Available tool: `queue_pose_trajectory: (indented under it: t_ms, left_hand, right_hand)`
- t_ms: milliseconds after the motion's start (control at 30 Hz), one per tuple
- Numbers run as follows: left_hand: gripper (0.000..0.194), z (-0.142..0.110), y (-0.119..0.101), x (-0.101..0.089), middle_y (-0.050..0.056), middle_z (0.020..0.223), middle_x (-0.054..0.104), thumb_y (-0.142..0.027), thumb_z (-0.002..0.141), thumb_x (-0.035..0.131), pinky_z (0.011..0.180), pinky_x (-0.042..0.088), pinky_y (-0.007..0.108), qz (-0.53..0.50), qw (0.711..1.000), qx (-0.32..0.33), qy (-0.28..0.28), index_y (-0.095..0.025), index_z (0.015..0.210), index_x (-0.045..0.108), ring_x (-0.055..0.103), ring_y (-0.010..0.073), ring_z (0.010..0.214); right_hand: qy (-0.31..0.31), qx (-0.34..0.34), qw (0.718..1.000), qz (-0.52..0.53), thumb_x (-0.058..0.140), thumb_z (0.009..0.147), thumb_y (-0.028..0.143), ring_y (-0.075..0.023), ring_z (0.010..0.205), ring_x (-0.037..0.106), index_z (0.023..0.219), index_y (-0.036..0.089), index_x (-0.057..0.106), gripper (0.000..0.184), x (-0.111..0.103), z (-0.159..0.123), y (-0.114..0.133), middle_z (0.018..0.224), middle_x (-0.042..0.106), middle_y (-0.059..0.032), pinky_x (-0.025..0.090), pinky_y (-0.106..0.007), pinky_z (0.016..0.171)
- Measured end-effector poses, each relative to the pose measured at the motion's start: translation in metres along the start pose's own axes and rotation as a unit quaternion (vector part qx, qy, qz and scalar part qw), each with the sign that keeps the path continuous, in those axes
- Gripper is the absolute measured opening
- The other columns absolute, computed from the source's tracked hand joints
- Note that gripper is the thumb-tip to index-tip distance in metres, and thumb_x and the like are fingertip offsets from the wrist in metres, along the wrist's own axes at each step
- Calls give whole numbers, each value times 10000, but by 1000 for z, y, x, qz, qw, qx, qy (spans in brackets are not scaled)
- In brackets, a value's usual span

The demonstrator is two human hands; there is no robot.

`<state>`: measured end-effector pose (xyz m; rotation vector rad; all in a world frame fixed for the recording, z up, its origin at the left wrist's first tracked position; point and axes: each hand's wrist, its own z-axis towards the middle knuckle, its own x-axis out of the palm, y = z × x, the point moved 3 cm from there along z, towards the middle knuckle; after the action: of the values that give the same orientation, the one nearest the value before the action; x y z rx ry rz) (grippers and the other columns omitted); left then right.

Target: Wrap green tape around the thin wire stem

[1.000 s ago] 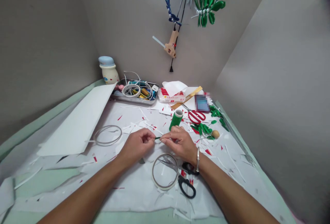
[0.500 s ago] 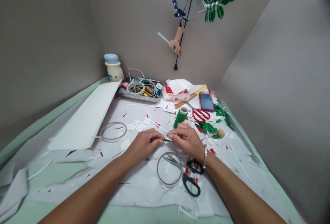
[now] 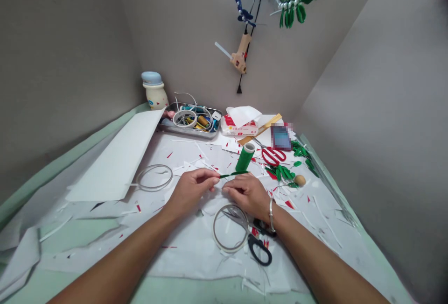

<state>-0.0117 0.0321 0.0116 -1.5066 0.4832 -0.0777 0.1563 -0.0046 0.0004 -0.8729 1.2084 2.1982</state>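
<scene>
Between the fingertips of my left hand point(image 3: 196, 186) is pinched a thin dark green leaf sprig point(image 3: 240, 172), pointing right. Its far end lies just above the knuckles of my right hand point(image 3: 247, 192). That hand is closed, fingers curled down and thumb against them; whatever they hold is hidden. Right behind it stands a spool of green thread point(image 3: 245, 157), tilted slightly. Closer to me, a roll of narrow tape point(image 3: 214, 236) lies over the blades of black-handled scissors point(image 3: 261, 250), partly beneath my right wrist.
Green leaves point(image 3: 282, 173) and a wooden ball point(image 3: 299, 180) lie at right, near red-handled scissors point(image 3: 273, 156). Along the back are a metal tray point(image 3: 196, 132), a tissue pack point(image 3: 240, 127) and a jar point(image 3: 154, 95). White board point(image 3: 115, 164) lies left. A glue gun point(image 3: 240, 56) hangs above.
The green sprig has come up and now shows longer, reaching over my right hand. My left hand has risen slightly, and my right hand has shifted left and turned knuckles up.
</scene>
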Motion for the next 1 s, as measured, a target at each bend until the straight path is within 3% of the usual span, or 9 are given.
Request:
queue_pose_trajectory:
  t_ms: [133,300,367,500,667,800,900,1000]
  left_hand:
    - [202,0,0,-2,29,829,673,-323,763,586,679,447,260,112,991,53,-59,-169,840,691,595,152,720]
    - [178,-2,1,-2,12,780,603,-273,814,511,669,416,249,237,960,120,-86,-190,832,667,553,135,692]
    - [181,-3,1,-1,15,788,586,-264,822,496,658,406,248,265,953,129,-73,-190,836,661,541,136,688]
    - [211,-5,1,6,24,778,568,-244,829,479,640,390,243,297,943,144,29,-198,835,684,532,140,688]
    - [202,-5,0,11,29,797,580,-231,825,495,663,390,233,276,939,179,97,-204,848,694,535,138,724]
    - [170,-3,-1,11,24,803,609,-262,800,545,696,409,240,178,965,147,126,-196,820,700,552,137,738]
    - [179,-3,-2,8,22,804,648,-320,778,584,691,427,246,62,989,72,113,-177,820,682,567,142,740]
    - [249,-2,-1,4,22,787,665,-377,760,598,662,450,256,-7,999,5,49,-163,869,666,571,145,698]
  right_hand:
    - [7,-40,996,-78,588,858,274,-128,659,509,846,234,717,136,0,-3,9,674,638,-3,332,-292,703]
    - [5,-49,995,-91,574,873,291,-135,703,519,891,235,718,156,-4,-3,9,719,639,-16,315,-293,691]
    - [4,-54,995,-90,578,871,297,-138,702,512,889,238,720,155,-5,-3,9,710,627,-16,314,-295,689]
    - [-16,-56,995,-86,582,868,313,-143,677,482,873,241,726,161,-8,-1,9,660,579,-12,315,-296,667]
    - [-39,-7,999,-4,554,886,321,-136,659,498,855,232,729,199,-15,1,1,615,557,-1,364,-278,665]
    - [-29,52,993,107,537,889,357,-126,661,545,834,202,721,247,-18,2,-7,683,620,-10,416,-252,644]
    - [-24,71,988,138,548,881,352,-129,689,579,831,192,717,238,-14,2,-10,742,661,-16,433,-245,648]
    - [-15,28,996,87,557,879,291,-133,737,603,855,212,720,183,-7,1,-6,783,695,-15,424,-266,722]
